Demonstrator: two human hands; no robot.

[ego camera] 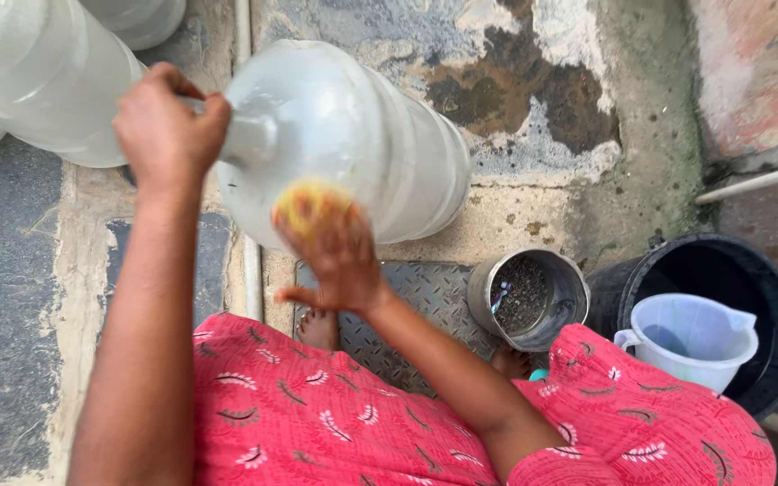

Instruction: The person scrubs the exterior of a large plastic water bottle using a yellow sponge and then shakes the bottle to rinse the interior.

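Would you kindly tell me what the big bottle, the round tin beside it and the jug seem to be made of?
The big bottle looks like translucent ribbed plastic, since light passes through its wall. The round tin seems dull grey metal with a thin rolled rim. The jug appears to be whitish, semi-clear plastic with a moulded handle.

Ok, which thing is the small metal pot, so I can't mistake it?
Find the big black plastic bucket at the right edge, with the pale translucent plastic jug in it. Just left of it, on the grey patterned metal plate, stands the small round metal pot. It alone holds dark grit.
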